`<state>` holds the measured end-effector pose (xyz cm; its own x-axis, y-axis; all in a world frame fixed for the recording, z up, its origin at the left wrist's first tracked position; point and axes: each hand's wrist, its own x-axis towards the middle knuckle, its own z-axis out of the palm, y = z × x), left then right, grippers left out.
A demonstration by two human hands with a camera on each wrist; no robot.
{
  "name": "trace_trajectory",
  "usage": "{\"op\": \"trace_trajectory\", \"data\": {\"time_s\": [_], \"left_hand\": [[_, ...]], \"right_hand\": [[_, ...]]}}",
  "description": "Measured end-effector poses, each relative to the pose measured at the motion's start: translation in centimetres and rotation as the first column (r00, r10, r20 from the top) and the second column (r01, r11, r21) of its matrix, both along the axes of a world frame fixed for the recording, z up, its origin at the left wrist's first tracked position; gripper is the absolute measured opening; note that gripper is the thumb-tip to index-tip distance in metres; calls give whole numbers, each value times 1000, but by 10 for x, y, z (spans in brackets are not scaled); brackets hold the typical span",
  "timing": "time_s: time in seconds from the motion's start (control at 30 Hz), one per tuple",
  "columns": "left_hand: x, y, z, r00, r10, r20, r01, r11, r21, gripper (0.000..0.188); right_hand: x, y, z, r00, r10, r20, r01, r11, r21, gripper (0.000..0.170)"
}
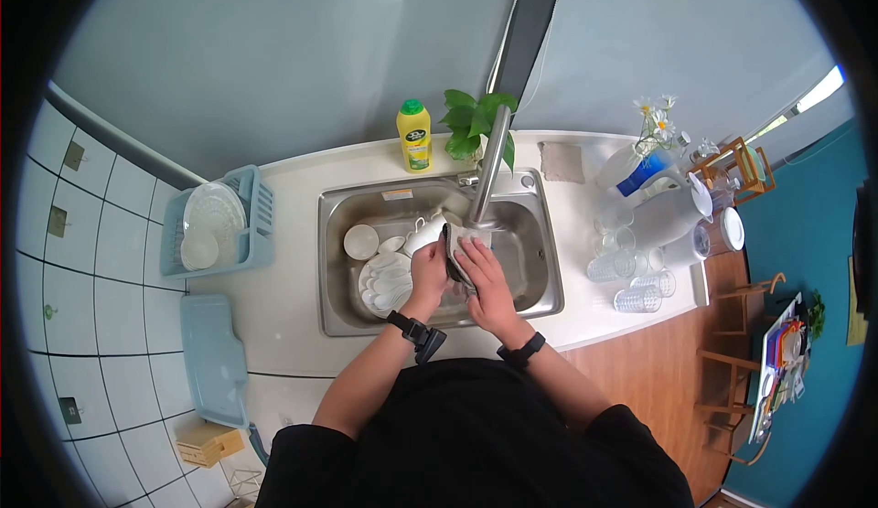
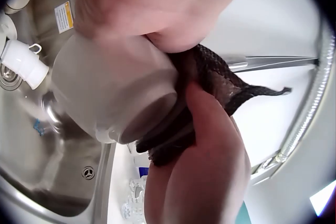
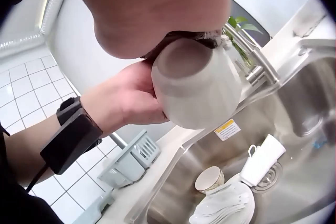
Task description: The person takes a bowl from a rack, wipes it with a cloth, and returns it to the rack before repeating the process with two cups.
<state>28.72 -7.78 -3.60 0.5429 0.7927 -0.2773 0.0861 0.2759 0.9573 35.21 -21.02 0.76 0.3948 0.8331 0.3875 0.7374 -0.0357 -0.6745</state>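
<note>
A rounded white cup (image 3: 210, 95) is held up over the sink (image 1: 553, 293), tipped so that its foot faces outward. The left hand (image 3: 123, 98) grips it, fingers curled round its side, probably to steady it against pressure. The right hand (image 1: 487, 279) pinches a dark-edged cloth (image 2: 218, 74) between the thumb and fairly straight fingers, against the cup; this seems to keep the fabric snug to the curve. Below, a white mug (image 3: 263, 160) lies on its side beside the strainer (its handle sticks up), and white spoons (image 3: 223, 209) lie on a plate (image 3: 248, 208), seemingly gathered to save room. A small bowl (image 3: 209, 179) is just beside them. Farther out, the drying rack (image 1: 263, 220) props plates (image 1: 214, 208) on a slant, likely so that water runs off.
</note>
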Motion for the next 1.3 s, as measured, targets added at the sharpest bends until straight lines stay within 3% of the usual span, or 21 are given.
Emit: {"op": "trace_trajectory", "data": {"time_s": [0.07, 0.1, 0.13, 0.17, 0.27, 0.33, 0.4, 0.47, 0.57, 0.63, 0.67, 0.73, 0.8, 0.9, 0.97, 1.0, 1.1, 1.13, 1.2, 1.27, 1.3], "left_hand": [[-6, 4, -5, 1000, 9, -12, -10, 990, -142, 38], [-13, 5, 7, 1000, -2, 18, 8, 940, -342, 39], [-9, 0, 5, 985, 93, 143, -41, 942, -332, 41], [-9, -3, 4, 969, 140, 204, -54, 924, -378, 42], [-14, -8, 3, 932, 187, 312, -32, 897, -442, 43], [-18, -5, -10, 909, 191, 370, 2, 887, -463, 43], [-24, -2, -18, 936, -75, 344, 197, 921, -337, 38], [-23, -1, -19, 951, -52, 306, 154, 934, -323, 37], [-25, 3, -17, 975, -88, 204, 136, 963, -233, 34], [-19, 2, 3, 982, -133, -134, 103, 972, -212, 35], [-18, 2, 3, 981, -138, -136, 107, 971, -215, 35], [-20, 1, -10, 976, -158, -151, 131, 976, -174, 36], [-18, -7, -19, 994, -94, -47, 87, 987, -136, 35], [-16, -9, -21, 996, -56, -63, 65, 987, 147, 33], [-21, -5, -26, 939, -287, -189, 327, 914, 238, 30], [-22, -7, -23, 940, -284, -191, 324, 917, 231, 30], [-25, -11, -11, 932, -261, 253, 317, 924, -214, 27], [-24, -12, -7, 932, -260, 254, 317, 924, -214, 27], [-21, -16, 1, 910, -145, 389, 315, 852, -419, 30], [-17, -16, -1, 905, -92, 416, 316, 799, -511, 40], [-15, -17, 0, 895, -50, 444, 324, 756, -569, 42]], "right_hand": [[-4, 2, -2, 1000, -1, 22, 1, 1000, 7, 52], [-9, 6, -8, 958, -102, -268, 135, 985, 109, 46], [-13, 8, -16, 826, -158, -542, 290, 942, 167, 41], [-8, 2, -36, 640, -337, -691, 329, 932, -150, 34], [-4, 16, -51, -45, -69, -997, 516, 852, -82, 22], [2, 15, -59, -51, -105, -993, 476, 872, -117, 28], [6, 10, -66, 150, -215, -965, 416, 899, -135, 28], [10, 5, -70, 218, -252, -943, 389, 908, -153, 25], [4, 2, -59, 502, -349, -791, 251, 935, -252, 28], [-7, 7, -13, 761, -243, -601, 127, 965, -229, 36], [-7, 10, -16, 759, -248, -602, 130, 964, -233, 36], [-8, 13, -17, 998, -62, 10, 63, 998, -29, 51], [-6, 5, -22, 994, 6, -110, -21, 990, -138, 59], [4, 2, -31, 1000, 24, 6, -24, 1000, 20, 58], [8, -4, -33, 795, -163, -584, 122, 987, -109, 40], [13, -8, -41, 794, -164, -586, 118, 986, -116, 40], [41, -18, -75, 462, -258, -849, 182, 964, -194, 29], [43, -19, -75, 462, -258, -848, 182, 964, -194, 29], [41, -18, -68, 94, -108, -990, 288, 954, -77, 27], [31, -20, -54, 211, -208, -955, 336, 933, -129, 29], [30, -22, -50, 399, -325, -857, 255, 937, -237, 31]]}}
